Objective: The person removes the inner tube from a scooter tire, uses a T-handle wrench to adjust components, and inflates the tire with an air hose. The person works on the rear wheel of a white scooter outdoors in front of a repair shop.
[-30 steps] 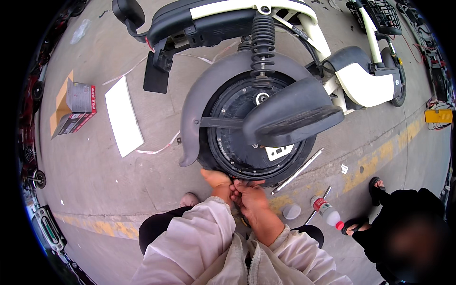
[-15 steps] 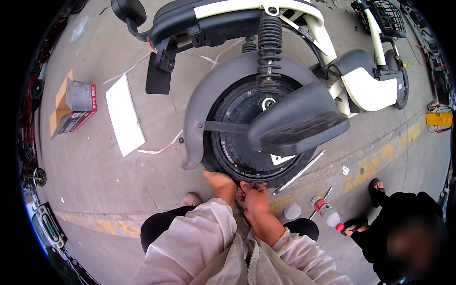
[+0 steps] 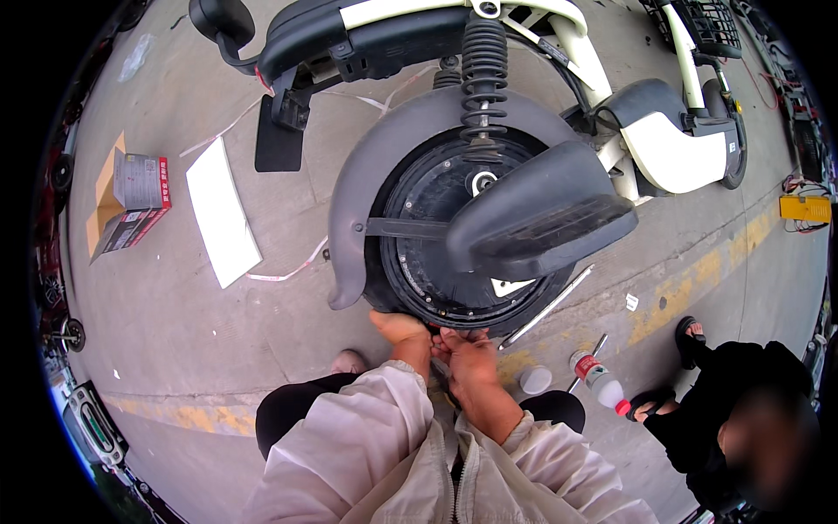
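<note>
A white and black electric two-wheeler lies tipped over, its rear wheel, with black tyre (image 3: 378,291) and hub motor (image 3: 419,262), facing me below the grey mudguard (image 3: 352,231). At the wheel's lowest edge, my left hand (image 3: 403,334) cups the tyre, fingertips partly hidden beneath it. Beside it, my right hand (image 3: 467,356) has its fingers bent and closed at the tyre's edge; whatever they hold is hidden by the hand. A coil shock absorber (image 3: 484,79) stands above the hub.
Around are a cardboard box (image 3: 128,196), white board (image 3: 223,212), metal bars (image 3: 546,307), plastic bottle (image 3: 598,378), round white container (image 3: 535,380) and yellow device (image 3: 803,209). Another person in black (image 3: 733,419) is at lower right; more vehicles line both rims.
My right hand's fingers have shifted slightly along the tyre edge. The whole view has moved a little, and the person in black leans slightly differently. My left hand stays at the tyre.
</note>
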Demonstrator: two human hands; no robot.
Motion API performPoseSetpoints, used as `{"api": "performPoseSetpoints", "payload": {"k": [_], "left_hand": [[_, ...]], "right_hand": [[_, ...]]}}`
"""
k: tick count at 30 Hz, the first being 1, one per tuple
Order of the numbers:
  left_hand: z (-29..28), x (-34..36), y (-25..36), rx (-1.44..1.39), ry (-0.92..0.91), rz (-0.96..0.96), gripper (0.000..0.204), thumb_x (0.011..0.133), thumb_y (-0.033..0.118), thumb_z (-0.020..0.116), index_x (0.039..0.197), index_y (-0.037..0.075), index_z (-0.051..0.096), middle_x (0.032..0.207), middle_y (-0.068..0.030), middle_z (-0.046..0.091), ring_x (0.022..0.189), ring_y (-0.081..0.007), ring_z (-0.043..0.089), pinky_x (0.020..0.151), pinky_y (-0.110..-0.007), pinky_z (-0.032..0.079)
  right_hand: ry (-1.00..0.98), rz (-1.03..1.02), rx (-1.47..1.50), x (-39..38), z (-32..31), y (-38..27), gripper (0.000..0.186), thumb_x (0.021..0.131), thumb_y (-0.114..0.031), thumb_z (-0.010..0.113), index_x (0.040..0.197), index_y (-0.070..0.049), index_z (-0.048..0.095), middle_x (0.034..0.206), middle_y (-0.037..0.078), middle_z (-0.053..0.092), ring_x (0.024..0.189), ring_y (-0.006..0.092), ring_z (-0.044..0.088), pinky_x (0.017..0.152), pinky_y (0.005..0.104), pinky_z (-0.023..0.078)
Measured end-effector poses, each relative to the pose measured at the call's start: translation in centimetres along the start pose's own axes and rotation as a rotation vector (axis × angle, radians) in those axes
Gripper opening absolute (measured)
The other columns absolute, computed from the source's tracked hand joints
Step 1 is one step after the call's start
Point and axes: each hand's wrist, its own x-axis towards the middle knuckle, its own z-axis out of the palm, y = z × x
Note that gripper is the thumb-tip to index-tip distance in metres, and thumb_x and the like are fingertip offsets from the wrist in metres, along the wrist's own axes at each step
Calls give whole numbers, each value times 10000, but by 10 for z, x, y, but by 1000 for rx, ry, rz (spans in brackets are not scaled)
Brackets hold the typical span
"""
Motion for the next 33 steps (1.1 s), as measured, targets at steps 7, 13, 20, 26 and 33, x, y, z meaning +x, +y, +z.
{"api": "performPoseSetpoints", "payload": {"k": [7, 13, 20, 26, 33], "left_hand": [[0, -1, 3, -187, -44, -147, 491, 913, 364, 324, 1012, -42, 583, 1041, -147, 622, 896, -252, 571, 835, -371, 441], [0, -7, 4, 109, 9, 23, 438, 930, 316, 316, 1044, -35, 553, 1041, -156, 616, 889, -259, 568, 805, -385, 452], [0, -6, -1, 5, -8, -44, 466, 927, 322, 298, 1045, -42, 563, 1041, -161, 616, 882, -258, 569, 801, -377, 456], [1, 3, -11, -289, -71, -105, 520, 917, 354, 286, 1042, -55, 583, 1053, -149, 617, 902, -244, 570, 837, -364, 449], [5, -12, 0, -406, -115, -213, 509, 905, 381, 308, 1078, -8, 587, 1106, -107, 606, 974, -226, 567, 880, -339, 432]], "right_hand": [[27, 20, -56, 8, 2, -3, 34, 855, -22, 620, 853, -55, 611, 742, 51, 633, 608, 124, 583, 550, 262, 509], [-45, -59, 107, 5, -3, 9, 38, 860, -18, 613, 840, -50, 621, 734, 46, 637, 597, 111, 580, 549, 252, 514], [-78, -147, 128, 9, -10, 12, 49, 867, -8, 596, 851, -46, 623, 833, 66, 660, 716, 126, 623, 613, 262, 551], [-219, 63, 290, -1, -20, -3, 77, 874, 15, 570, 866, -39, 624, 901, 81, 655, 805, 149, 629, 751, 295, 565], [-219, -218, -72, 6, -30, 5, 57, 885, -33, 581, 900, -6, 629, 877, 86, 666, 734, 113, 607, 672, 251, 529]]}}
